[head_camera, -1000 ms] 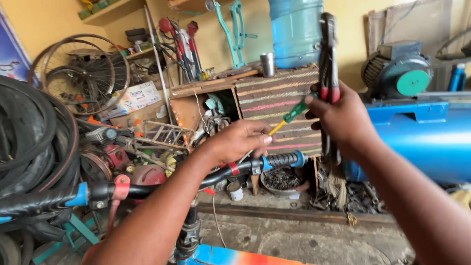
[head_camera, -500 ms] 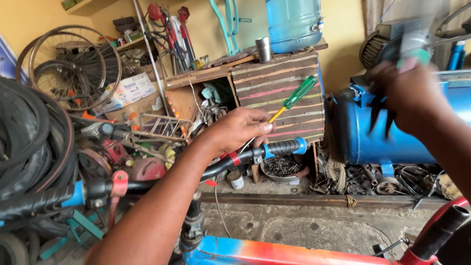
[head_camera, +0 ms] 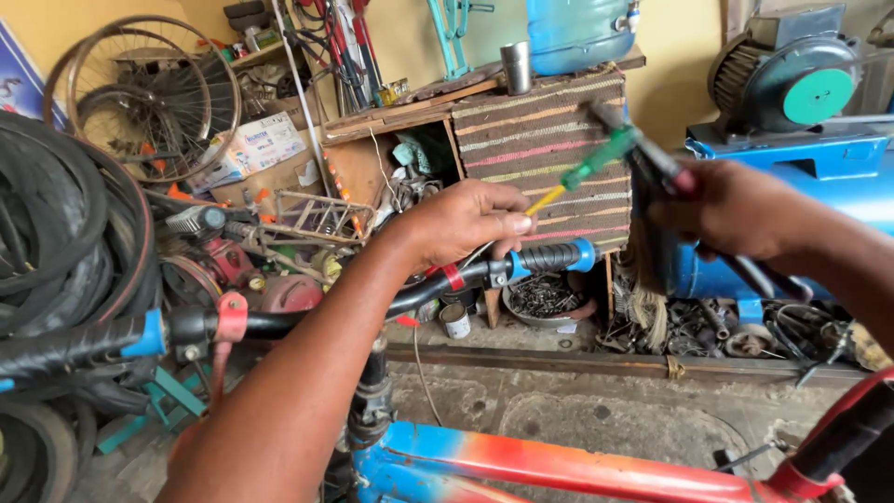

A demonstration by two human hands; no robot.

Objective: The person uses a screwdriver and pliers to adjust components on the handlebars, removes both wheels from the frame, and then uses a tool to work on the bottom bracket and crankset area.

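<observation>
Screwdriver (head_camera: 585, 172): green handle and yellow shank, pinched in the fingers of the left hand (head_camera: 463, 222), tip pointing down toward the handlebar, handle slanting up to the right
Left hand: closed around the shank, knuckles up, sitting just above the right end of the handlebar (head_camera: 372, 303) (thumb side faces the camera); a loose pinch on a thin shank could let the tool twist or slip off whatever it bears on
Right hand (head_camera: 736, 210): closed on the red-and-black handles of pliers (head_camera: 666, 172), held up to the right of the screwdriver; the picture is blurred here, so whether the jaws grip anything I cannot tell
Handlebar grip (head_camera: 549, 257): black ribbed rubber with a blue end ring, just below and right of the left hand; a slipping tip could gouge the rubber or jab the fingers beside it
Crossing tools: pliers and screwdriver handle overlap in the view, so the two may knock together and shake either hold
Bicycle frame (head_camera: 559, 461): blue and red tube across the near edge, with nothing seen holding it steady; if the handlebar swings, both tools lose their place
Floor (head_camera: 559, 410): cracked concrete below, with a bowl of small metal parts (head_camera: 542, 298) and scattered scrap along the far wall (a dropped tool or screw would be hard to find there)
Left side: stacked black tyres (head_camera: 56, 233) crowd the near grip, leaving little room to swing that way
</observation>
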